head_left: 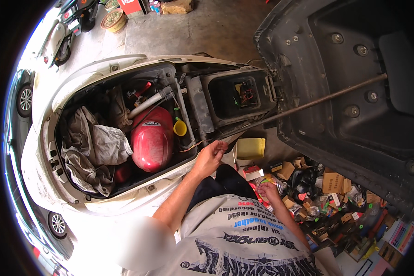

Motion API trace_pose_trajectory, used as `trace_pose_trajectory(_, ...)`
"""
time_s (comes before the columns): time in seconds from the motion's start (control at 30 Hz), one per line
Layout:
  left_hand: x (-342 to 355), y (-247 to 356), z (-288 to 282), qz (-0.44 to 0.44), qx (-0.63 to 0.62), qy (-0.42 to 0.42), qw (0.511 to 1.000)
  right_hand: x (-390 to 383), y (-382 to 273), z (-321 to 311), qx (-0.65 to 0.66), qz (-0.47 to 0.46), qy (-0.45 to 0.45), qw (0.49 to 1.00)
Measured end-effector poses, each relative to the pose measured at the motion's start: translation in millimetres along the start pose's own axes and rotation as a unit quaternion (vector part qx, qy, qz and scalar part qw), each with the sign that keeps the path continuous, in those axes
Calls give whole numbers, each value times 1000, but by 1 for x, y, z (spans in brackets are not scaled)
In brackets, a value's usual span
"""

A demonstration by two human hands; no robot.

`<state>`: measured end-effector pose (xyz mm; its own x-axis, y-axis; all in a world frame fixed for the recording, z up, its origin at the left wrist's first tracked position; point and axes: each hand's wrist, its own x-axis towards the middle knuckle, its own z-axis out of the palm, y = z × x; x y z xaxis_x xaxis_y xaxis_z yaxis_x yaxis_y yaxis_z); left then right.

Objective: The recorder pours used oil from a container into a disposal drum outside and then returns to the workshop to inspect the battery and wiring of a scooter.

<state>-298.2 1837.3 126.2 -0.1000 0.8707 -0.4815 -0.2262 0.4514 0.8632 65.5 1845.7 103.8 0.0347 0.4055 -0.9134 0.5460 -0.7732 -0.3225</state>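
My left hand [215, 152] is pinched at the lower right edge of the open storage compartment [80, 198] of a white scooter, beside thin orange wires [188, 147]; whether it holds one is unclear. My right hand [268, 190] is lower, outside the scooter, its fingers curled around something small I cannot make out. The compartment holds a red helmet [152, 145], grey fabric [94, 142], a grey tube [147, 102] and a yellow funnel [180, 128]. Right of it, a black tray [216, 96] has wiring inside. The raised black seat [345, 78] has a rod against its underside.
A yellow container [250, 148] stands below the tray. A cluttered pile of boxes and bags [332, 183] covers the lower right. A car [25, 100] is along the left; potted plants [112, 23] and another scooter [57, 41] are at the top left.
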Motion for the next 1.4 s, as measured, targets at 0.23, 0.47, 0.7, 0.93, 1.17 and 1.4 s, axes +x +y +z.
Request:
trace_pose_trajectory(0.23,-2,1,-2,-3,-10,-2,1000,-2,-1,2,-2,0,-3,1000)
trace_pose_trajectory(0.47,-1,-6,-3,11,-3,6,1000,-2,0,4,0,0,-3,1000)
trace_pose_trajectory(0.7,0,-7,-5,18,2,8,1000,-2,-3,9,8,-6,-7,1000)
trace_pose_trajectory(0.93,12,-1,-8,28,-23,25,999,2,4,6,6,-7,-9,1000)
trace_pose_trajectory(1.17,86,34,-6,47,24,70,996,-1,-1,11,-1,17,-9,1000)
trace_pose_trajectory(1.4,197,3,28,77,191,47,977,1,19,10,22,53,-8,998)
